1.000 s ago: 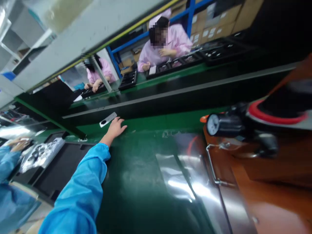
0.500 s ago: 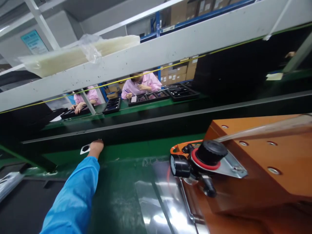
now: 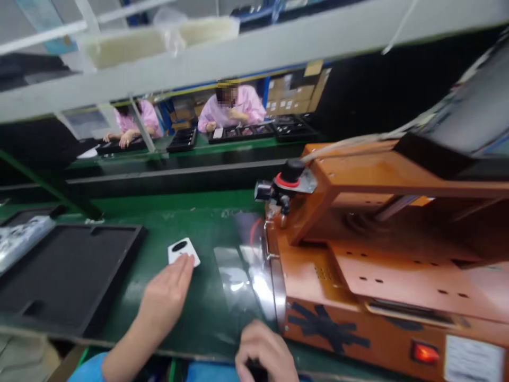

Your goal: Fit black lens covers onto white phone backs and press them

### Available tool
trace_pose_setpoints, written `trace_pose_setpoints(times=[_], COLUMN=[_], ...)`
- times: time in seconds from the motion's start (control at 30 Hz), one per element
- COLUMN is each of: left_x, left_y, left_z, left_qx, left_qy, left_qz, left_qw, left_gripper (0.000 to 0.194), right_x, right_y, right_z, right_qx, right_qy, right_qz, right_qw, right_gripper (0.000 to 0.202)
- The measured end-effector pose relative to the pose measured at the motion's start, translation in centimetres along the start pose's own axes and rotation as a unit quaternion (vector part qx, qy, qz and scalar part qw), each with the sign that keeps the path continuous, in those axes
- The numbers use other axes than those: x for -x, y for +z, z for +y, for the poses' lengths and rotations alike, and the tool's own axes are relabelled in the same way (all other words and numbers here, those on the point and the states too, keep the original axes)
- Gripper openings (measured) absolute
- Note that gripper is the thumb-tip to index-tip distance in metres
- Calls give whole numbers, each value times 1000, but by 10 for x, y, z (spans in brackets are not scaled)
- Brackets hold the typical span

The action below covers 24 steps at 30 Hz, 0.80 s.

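Observation:
A small white panel (image 3: 194,253) with rounded corners and a black round patch is under the fingers of my left hand (image 3: 169,289). Those fingers lie together over its near edge, and the thumb is hidden. The panel is low over the green bench top (image 3: 159,233); I cannot tell whether it touches the surface. My right hand (image 3: 265,351) is curled at the bench's front edge, near the orange machine. Something dark shows inside its fingers, too blurred to name.
A black tray (image 3: 63,276) lies on the left. The orange machine (image 3: 310,297), with a pressure regulator (image 3: 289,178) and lit red switch (image 3: 424,352), fills the right. Clear plastic sheets (image 3: 238,278) lie beside it. Across a low barrier, two people in pink work at black trays (image 3: 242,132).
My left hand has drawn back from the far barrier toward me, and the white panel has come with it. My right hand has come into view. The view has tilted down and right.

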<state>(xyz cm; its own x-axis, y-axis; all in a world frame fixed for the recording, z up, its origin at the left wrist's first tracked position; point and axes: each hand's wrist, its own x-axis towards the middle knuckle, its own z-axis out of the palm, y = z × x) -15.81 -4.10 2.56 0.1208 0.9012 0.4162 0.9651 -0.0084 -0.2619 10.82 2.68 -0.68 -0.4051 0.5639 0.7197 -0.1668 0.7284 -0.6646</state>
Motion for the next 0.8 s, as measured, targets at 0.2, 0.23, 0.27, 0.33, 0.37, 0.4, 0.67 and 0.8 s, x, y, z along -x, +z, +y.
trace_pose_setpoints(times=[0.2,0.23,0.27,0.33,0.37,0.4,0.67,0.8], left_x=[55,57,59,64,67,71,84,83], left_y=[-6,-5,-5,-7,-8,-9,17,27], left_z=[130,139,145,148,145,141,115,121], left_qx=[131,148,163,187,193,192,136,129], left_qy=[-91,-114,-133,-154,-158,-162,-164,-173], left_qz=[5,2,3,22,39,56,72,102], left_qw=[987,982,978,970,968,966,974,971], left_gripper=[32,26,25,31,34,35,51,51], right_x=[-56,-62,-66,-69,-70,-71,-77,-73], right_y=[7,10,13,19,22,26,64,71], right_z=[-8,-1,7,25,33,39,63,67], right_qx=[-82,-68,-50,-18,-8,-6,-2,18], right_qy=[167,189,213,263,287,310,392,381], right_qz=[-85,-93,-104,-123,-129,-135,-211,-212], right_qw=[979,975,970,957,949,941,895,900], right_gripper=[18,18,17,15,14,14,13,15])
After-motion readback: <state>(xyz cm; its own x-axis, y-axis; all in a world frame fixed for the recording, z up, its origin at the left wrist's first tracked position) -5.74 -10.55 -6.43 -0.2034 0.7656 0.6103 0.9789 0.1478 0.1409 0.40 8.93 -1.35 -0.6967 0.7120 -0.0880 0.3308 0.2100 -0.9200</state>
